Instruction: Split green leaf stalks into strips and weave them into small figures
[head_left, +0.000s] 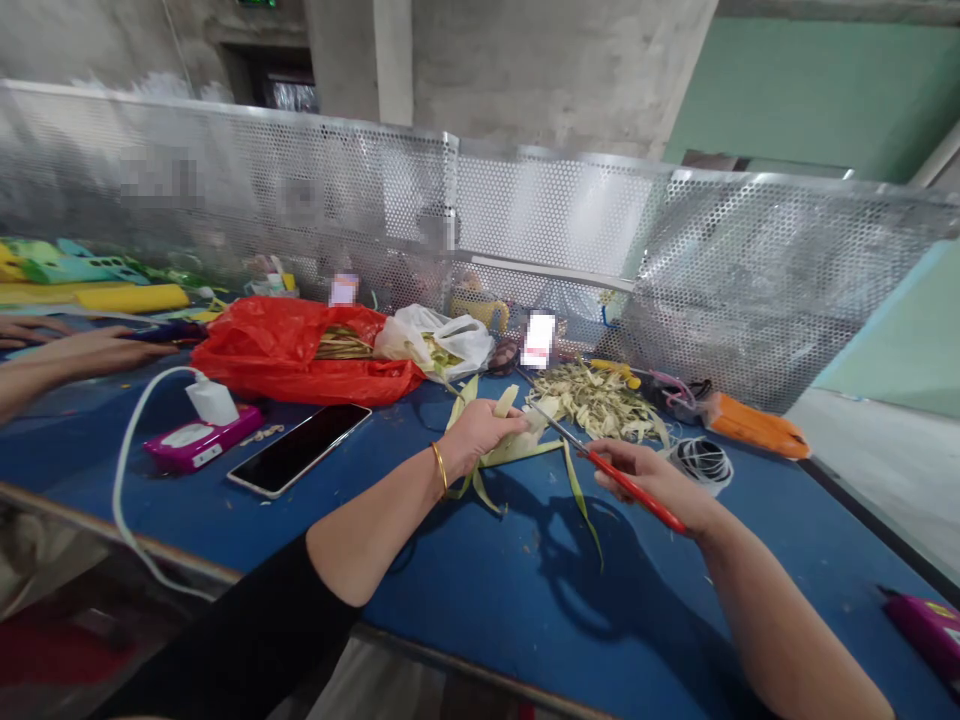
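My left hand [480,432] is closed around a bundle of pale green leaf strips [517,448] above the blue table [480,590]; a gold bangle sits on that wrist. Loose ends of the strips hang down and trail toward me. My right hand [646,480] grips red-handled scissors [600,462], whose thin metal blades point up and left to the strips beside my left fingers. Whether the blades touch the leaf I cannot tell.
A heap of cut leaf scraps [600,402] lies behind my hands. A red plastic bag [292,352] and white bag [442,340] with stalks sit at back left. A phone [300,448], pink power bank [201,440], wire spool [701,460] and another person's hands [90,350] are nearby. Perforated metal screens [525,230] fence the table's far side.
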